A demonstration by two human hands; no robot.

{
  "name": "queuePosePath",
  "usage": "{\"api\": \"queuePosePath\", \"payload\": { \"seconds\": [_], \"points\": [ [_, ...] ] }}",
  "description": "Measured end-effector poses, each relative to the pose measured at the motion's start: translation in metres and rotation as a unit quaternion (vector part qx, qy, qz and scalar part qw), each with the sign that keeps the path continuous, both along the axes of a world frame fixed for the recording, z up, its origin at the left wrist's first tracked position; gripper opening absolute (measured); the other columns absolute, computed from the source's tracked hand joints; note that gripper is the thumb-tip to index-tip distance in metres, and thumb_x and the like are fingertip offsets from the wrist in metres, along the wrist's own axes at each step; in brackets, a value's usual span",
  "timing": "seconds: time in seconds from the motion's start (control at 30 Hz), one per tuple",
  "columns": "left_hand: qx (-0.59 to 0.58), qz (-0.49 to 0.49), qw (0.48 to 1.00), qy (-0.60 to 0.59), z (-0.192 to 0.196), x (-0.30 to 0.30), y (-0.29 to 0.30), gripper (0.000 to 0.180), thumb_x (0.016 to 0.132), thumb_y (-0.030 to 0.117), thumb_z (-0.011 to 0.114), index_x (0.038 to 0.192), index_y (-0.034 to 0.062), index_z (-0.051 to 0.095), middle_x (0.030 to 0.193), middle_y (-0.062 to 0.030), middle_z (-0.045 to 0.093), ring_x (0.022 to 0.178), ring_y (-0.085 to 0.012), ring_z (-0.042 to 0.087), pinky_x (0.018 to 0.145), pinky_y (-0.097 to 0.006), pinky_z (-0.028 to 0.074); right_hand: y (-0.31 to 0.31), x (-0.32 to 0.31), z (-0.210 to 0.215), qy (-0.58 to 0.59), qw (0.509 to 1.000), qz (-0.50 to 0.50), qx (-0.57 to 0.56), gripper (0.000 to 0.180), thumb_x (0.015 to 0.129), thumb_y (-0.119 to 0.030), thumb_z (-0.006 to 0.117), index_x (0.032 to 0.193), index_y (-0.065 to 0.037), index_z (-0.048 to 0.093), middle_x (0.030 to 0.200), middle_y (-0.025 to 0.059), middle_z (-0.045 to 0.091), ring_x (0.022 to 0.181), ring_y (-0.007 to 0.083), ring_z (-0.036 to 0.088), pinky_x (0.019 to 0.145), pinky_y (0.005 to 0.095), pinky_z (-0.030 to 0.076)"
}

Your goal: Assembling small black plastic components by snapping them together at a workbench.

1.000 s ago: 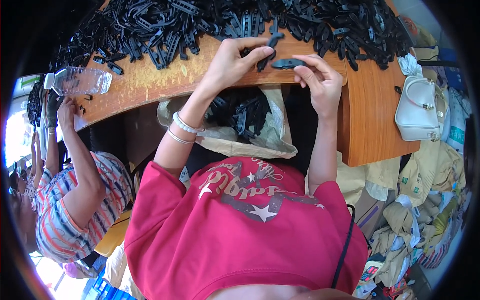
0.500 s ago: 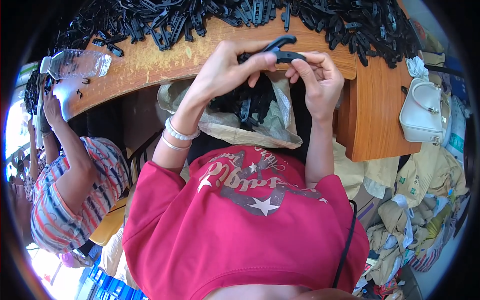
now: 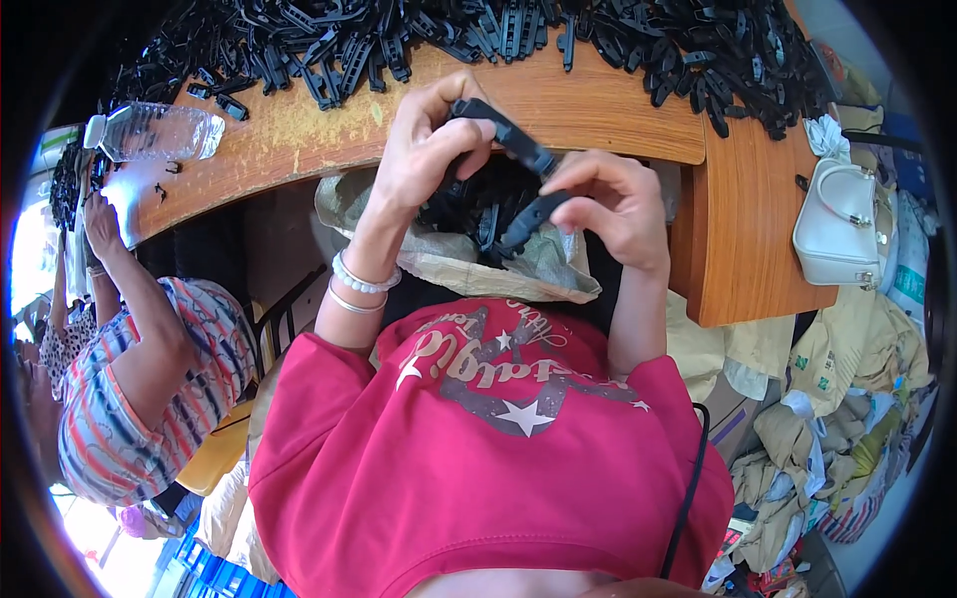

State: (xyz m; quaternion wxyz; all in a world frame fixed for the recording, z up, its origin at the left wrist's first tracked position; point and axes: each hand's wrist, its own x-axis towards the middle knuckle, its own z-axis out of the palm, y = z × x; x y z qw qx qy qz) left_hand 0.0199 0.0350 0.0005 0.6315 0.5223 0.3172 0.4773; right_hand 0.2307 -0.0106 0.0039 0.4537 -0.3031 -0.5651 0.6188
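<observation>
My left hand [image 3: 431, 149] grips one end of a long black plastic part [image 3: 503, 130], held above the wooden table's front edge [image 3: 558, 110]. My right hand [image 3: 608, 204] pinches a second black plastic piece [image 3: 528, 221] that meets the first one at an angle. Both hands hover over an open tan sack [image 3: 449, 261] in my lap, which holds more black parts. A big heap of the same black plastic parts [image 3: 449, 35] covers the far side of the table.
A clear plastic bottle [image 3: 150, 132] lies on the table's left end. Another person in a striped shirt [image 3: 150, 389] works at my left. A white handbag [image 3: 835, 224] hangs at the right, above piles of tan sacks [image 3: 847, 399].
My hands lifted the black parts off the table and drew them toward me, over the sack. The two pieces now sit joined at an angle between my hands.
</observation>
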Motion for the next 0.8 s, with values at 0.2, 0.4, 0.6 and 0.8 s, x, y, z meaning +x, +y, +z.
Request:
{"api": "queuePosePath", "payload": {
  "seconds": [0.2,0.4,0.6,0.8],
  "points": [
    [-0.109,-0.083,0.988,0.065,0.006,0.014,-0.009,0.018,0.091,0.019,0.057,0.089,0.0011,0.056,0.058,0.0004,0.051,0.043,-0.0048,0.042,0.043,-0.020,0.031,0.002,-0.005,-0.003,-0.046,0.998,-0.045,-0.014,0.012,0.081,-0.002,0.069,0.091,0.003,0.064,0.076,0.0029,0.063,0.061,0.0056,0.055,0.057,0.0181,0.044],
    [-0.088,-0.021,0.976,0.198,0.008,0.014,-0.013,0.028,0.091,0.027,0.060,0.098,0.0003,0.062,0.065,-0.0004,0.059,0.048,-0.0050,0.048,0.042,-0.022,0.036,0.002,-0.012,-0.005,-0.139,0.976,-0.149,0.081,0.011,0.081,-0.002,0.069,0.088,0.003,0.063,0.077,0.0042,0.062,0.063,0.0073,0.057,0.056,0.0188,0.044],
    [0.060,-0.047,0.947,0.312,0.017,0.012,-0.019,0.033,0.085,0.019,0.067,0.111,-0.0001,0.062,0.067,-0.0045,0.059,0.051,-0.0074,0.051,0.048,-0.023,0.042,0.000,-0.014,-0.017,-0.211,0.935,-0.243,0.153,0.018,0.077,-0.013,0.075,0.085,-0.001,0.065,0.069,0.0022,0.062,0.057,0.0084,0.057,0.050,0.0209,0.040],
    [0.222,-0.018,0.901,0.373,0.008,0.007,-0.026,0.040,0.078,0.008,0.070,0.115,-0.0023,0.059,0.088,-0.0175,0.066,0.064,-0.0195,0.062,0.058,-0.029,0.049,0.001,-0.017,-0.005,-0.181,0.929,-0.268,0.182,0.037,0.070,-0.013,0.077,0.103,-0.003,0.064,0.093,0.0086,0.062,0.076,0.0151,0.059,0.062,0.0245,0.044]
  ]
}}
